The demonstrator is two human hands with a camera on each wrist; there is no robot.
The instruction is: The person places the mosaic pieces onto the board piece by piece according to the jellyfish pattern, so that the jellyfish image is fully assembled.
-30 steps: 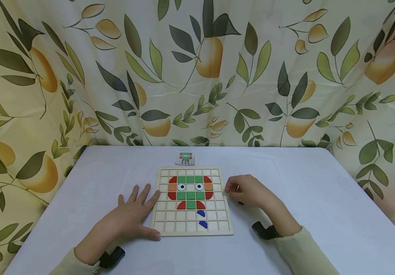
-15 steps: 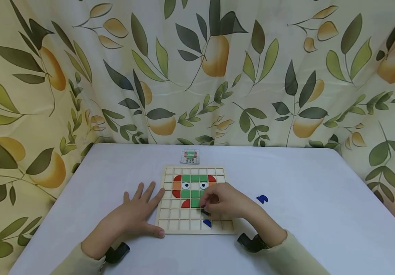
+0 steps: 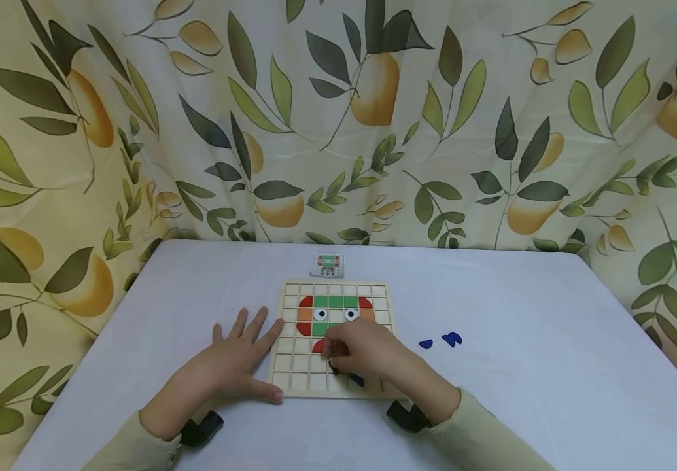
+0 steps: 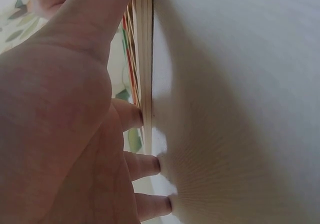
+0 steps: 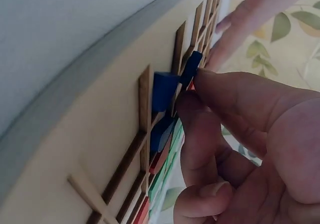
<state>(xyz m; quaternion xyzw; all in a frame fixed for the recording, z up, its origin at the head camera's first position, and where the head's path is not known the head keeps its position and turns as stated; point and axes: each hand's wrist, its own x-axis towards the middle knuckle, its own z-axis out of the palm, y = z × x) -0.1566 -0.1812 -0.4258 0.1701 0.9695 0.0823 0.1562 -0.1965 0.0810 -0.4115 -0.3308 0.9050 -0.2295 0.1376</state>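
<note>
A wooden grid board [image 3: 291, 381] bears a figure of red, green and orange tiles with two round eye tiles [image 3: 320, 314]. Over its lower middle, my right hand [image 3: 367, 347] pinches a small blue tile [image 5: 190, 70] between thumb and finger. In the right wrist view, two more blue tiles lie on the board beside those fingers; one is a blue tile [image 5: 164, 91], the other a blue tile [image 5: 161, 134] nearer the red one. My left hand [image 3: 229, 364] lies spread at the board's left edge, its thumb and fingers touching it. The right hand hides part of the figure.
Behind the board lies a small picture card [image 3: 328, 264] showing a similar figure. Right of the board are a single blue piece [image 3: 426, 343] and a small blue cluster [image 3: 452, 339] on the white table [image 3: 520, 314]. A leaf-patterned curtain [image 3: 338, 131] hangs behind.
My right hand has moved left from beside the board to over its lower middle, now with a blue tile in its fingers. The left hand stays at the board's edge.
</note>
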